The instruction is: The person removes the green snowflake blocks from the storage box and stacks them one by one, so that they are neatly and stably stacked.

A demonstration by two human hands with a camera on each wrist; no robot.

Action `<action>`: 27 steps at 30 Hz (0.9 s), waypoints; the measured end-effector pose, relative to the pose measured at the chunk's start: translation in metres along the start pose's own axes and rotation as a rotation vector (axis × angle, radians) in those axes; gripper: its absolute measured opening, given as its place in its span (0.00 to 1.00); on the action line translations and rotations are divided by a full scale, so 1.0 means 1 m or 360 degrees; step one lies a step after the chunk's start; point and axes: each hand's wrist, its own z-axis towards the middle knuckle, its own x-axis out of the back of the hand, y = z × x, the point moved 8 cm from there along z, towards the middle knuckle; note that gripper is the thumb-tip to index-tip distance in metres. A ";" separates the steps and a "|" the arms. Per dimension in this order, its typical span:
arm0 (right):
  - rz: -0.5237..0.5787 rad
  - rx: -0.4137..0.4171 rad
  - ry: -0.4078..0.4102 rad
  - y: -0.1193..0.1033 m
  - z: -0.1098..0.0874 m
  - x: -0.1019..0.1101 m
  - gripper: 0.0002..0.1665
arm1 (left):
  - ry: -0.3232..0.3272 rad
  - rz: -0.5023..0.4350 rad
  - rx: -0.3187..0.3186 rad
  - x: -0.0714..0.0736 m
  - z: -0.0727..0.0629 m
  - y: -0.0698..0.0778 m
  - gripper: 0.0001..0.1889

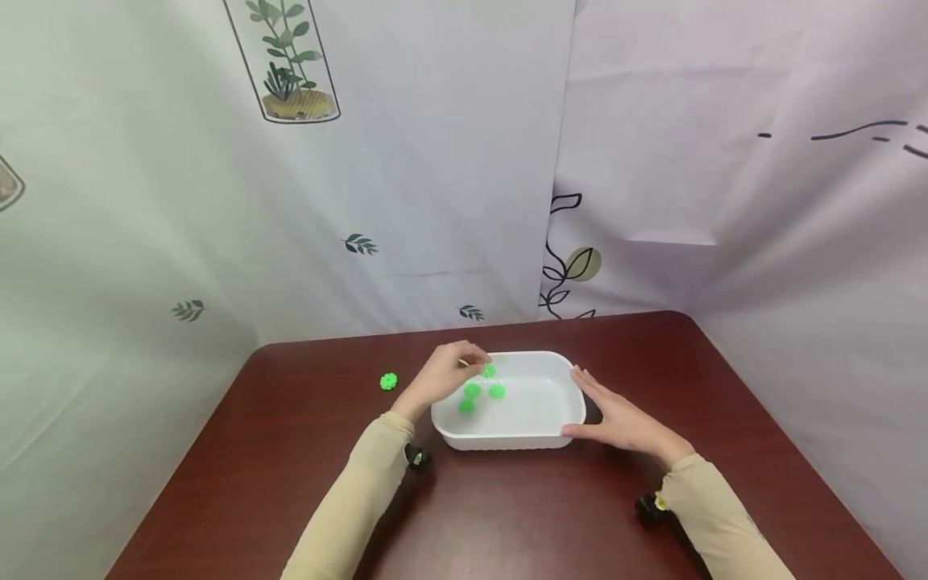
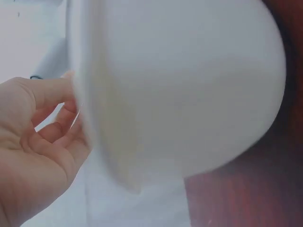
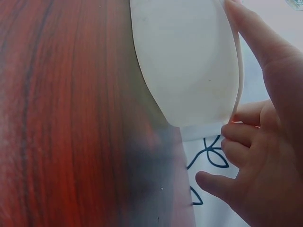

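Observation:
In the head view my left hand [image 1: 444,373] reaches over the left end of a white rectangular dish [image 1: 507,441]. Its thumb and fingertips pinch a small green flower-shaped piece [image 1: 489,370] above the dish's inside. Below it, three more green pieces [image 1: 496,391] lie on the dish's floor, toward the left. My right hand [image 1: 625,420] is spread at the dish's right end, thumb by the near corner and straight fingers along the far side. The right wrist view shows its fingers [image 3: 239,135] touching the rim. In the left wrist view the dish's wall hides the left fingertips.
Another green flower-shaped piece [image 1: 388,381] lies on the dark red table [image 1: 507,515], left of the dish. A white printed curtain [image 1: 449,161] hangs behind the table and along both sides. Dark wrist devices [image 1: 416,457] sit under the beige sleeves.

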 end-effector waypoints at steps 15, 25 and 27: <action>-0.0020 -0.0005 0.0009 0.003 -0.001 0.002 0.69 | 0.0223 0.0017 0.0272 0.083 -0.026 -0.052 0.10; -0.0034 -0.0005 0.0002 0.003 0.000 0.000 0.68 | 0.0284 0.0061 0.0458 0.113 -0.052 -0.103 0.11; -0.0039 0.0008 -0.0002 0.000 0.003 -0.001 0.68 | 0.0303 0.0086 0.0494 0.118 -0.058 -0.111 0.11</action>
